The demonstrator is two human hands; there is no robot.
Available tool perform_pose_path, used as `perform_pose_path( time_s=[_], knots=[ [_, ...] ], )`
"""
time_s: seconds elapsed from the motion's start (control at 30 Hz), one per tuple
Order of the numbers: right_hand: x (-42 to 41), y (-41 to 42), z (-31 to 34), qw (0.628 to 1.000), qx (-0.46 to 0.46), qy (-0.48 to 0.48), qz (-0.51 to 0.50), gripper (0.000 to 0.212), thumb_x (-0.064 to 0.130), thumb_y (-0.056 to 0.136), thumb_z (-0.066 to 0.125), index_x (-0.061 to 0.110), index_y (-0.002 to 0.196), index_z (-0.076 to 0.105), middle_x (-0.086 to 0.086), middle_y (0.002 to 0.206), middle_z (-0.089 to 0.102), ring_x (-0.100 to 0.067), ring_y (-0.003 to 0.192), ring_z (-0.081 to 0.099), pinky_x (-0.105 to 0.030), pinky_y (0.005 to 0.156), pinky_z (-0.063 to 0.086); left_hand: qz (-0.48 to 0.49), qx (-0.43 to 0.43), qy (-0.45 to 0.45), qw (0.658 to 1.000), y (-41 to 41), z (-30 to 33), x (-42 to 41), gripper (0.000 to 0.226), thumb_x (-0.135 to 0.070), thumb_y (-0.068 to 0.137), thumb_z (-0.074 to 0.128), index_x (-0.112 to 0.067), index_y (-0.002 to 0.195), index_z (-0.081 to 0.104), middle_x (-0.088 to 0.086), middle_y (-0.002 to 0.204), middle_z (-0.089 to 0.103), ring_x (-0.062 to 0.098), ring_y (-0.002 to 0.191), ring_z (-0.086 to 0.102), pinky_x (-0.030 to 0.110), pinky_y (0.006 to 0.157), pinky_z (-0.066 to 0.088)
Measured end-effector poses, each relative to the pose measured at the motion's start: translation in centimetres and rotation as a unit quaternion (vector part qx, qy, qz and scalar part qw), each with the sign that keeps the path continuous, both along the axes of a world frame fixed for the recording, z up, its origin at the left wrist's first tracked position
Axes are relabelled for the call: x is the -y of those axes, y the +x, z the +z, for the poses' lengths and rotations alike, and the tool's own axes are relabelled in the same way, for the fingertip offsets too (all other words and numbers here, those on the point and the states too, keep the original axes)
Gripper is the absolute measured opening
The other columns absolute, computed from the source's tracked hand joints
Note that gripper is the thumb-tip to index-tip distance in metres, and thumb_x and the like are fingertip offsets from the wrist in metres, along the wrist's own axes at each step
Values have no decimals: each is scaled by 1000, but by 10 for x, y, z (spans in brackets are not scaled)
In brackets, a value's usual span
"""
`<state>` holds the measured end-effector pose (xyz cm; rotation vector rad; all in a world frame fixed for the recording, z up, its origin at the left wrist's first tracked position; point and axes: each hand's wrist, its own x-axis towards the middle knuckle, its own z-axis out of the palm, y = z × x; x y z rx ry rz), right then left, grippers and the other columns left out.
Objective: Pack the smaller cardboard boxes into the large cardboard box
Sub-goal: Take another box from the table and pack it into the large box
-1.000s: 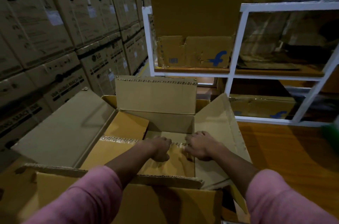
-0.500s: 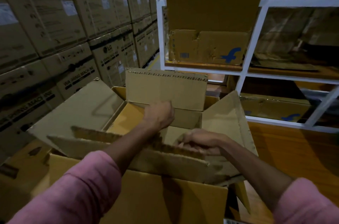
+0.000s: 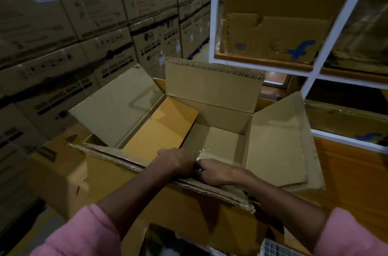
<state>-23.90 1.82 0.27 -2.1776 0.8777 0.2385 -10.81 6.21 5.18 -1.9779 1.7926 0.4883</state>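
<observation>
The large open brown cardboard box [image 3: 220, 121] lies at twelve o'clock from both hands, with a flat orange-brown smaller cardboard box [image 3: 161, 127] inside at eleven. The left hand [image 3: 176, 162], nearer it, and the right hand [image 3: 218, 170] meet at the near flap [image 3: 117, 156]; whether either grip holds anything I cannot tell.

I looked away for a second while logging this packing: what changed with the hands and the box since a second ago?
Both hands came back from deep in the large box to its near flap. The left hand and right hand now meet at that edge; their grip is unclear. The yellow box inside and the open flaps stayed put.
</observation>
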Motion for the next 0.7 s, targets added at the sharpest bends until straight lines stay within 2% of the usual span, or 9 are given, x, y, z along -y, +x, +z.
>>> perform_pose_path(
  time_s=[0.07, 0.2, 0.27, 0.4, 0.57, 0.63, 0.7],
  knots=[
    [0, 1, -3, 1000, 4, -7, 0, 36, 30, 106, 44, 12, 131, 61, -15, 128, 64, -31, 113, 61, -48, 100, 51, 13, -13, -8, 1000, 0, -5, -4, 32, -32, 102, 51, -18, 129, 56, 8, 129, 60, 31, 116, 60, 47, 94, 45],
    [0, -1, -3, 1000, 17, -12, -3, 37, 29, 108, 42, 11, 136, 59, -15, 133, 62, -30, 116, 59, -46, 101, 49, -15, -18, 1, 1000, 3, -5, -3, 33, -33, 103, 50, -13, 128, 57, 12, 123, 62, 32, 107, 64, 37, 81, 50],
    [0, -4, -5, 1000, 20, -9, -10, 37, 29, 108, 42, 12, 137, 59, -14, 135, 62, -30, 118, 59, -46, 102, 49, -24, -13, 7, 1000, 1, -3, -2, 33, -33, 104, 49, -11, 128, 57, 13, 122, 62, 32, 105, 64, 36, 78, 49],
    [0, -9, -6, 1000, 6, -7, -19, 38, 27, 107, 41, 13, 137, 58, -15, 136, 62, -33, 121, 58, -50, 105, 48, -12, -32, 13, 999, 0, -5, 0, 31, -32, 103, 49, -11, 124, 60, 13, 116, 64, 27, 89, 60, 37, 76, 51],
    [9, -13, -5, 999, -36, 7, -24, 40, 34, 106, 39, 10, 130, 61, -17, 129, 65, -36, 115, 61, -52, 101, 50, -18, -40, 24, 999, -4, 6, 1, 37, -33, 106, 46, -8, 132, 56, 15, 125, 61, 30, 104, 64, 36, 76, 48],
    [16, -12, -4, 999, -53, 1, -7, 42, 37, 105, 40, 9, 126, 63, -17, 126, 66, -37, 113, 63, -51, 98, 51, -21, -41, 30, 998, -3, 8, 8, 34, -28, 106, 48, -7, 132, 57, 14, 123, 62, 30, 102, 63, 35, 74, 47],
    [24, -10, -3, 997, -71, -6, 15, 37, 30, 106, 41, 10, 126, 64, -13, 126, 66, -32, 113, 62, -44, 95, 49, -22, -39, 31, 999, 1, 9, 18, 30, -24, 105, 48, -8, 128, 60, 12, 111, 61, 27, 93, 61, 35, 71, 46]
  ],
)
